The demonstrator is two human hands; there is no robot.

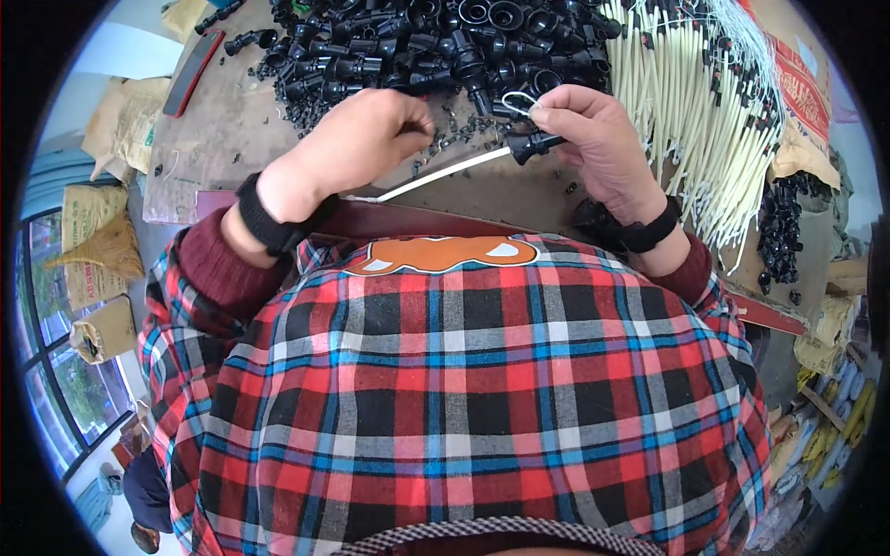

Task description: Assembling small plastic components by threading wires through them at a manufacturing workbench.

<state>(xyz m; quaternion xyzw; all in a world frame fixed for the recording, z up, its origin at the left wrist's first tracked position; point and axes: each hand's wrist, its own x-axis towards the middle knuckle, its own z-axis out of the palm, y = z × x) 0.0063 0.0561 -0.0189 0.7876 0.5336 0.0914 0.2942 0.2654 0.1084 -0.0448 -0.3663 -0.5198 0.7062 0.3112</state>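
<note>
My right hand (598, 134) pinches a looped white cord (515, 98) between thumb and forefinger. Below that pinch, a black plastic fitting (531, 145) runs into the same hand, its far end hidden by the fingers. From the fitting a thin white rod (445, 173) slants down to the left, its other end near the table's front edge. My left hand (362, 134) hovers left of the rod and apart from it, fingers curled together. Whatever those fingertips hold, if anything, is hidden.
Black plastic fittings (445, 56) are heaped at the back, small black pieces (468, 122) scattered before them. Cream rods (691, 120) with black ends and white cords lie in a bundle at right. More black parts (781, 232) sit beyond. A red-edged black bar (193, 74) lies far left.
</note>
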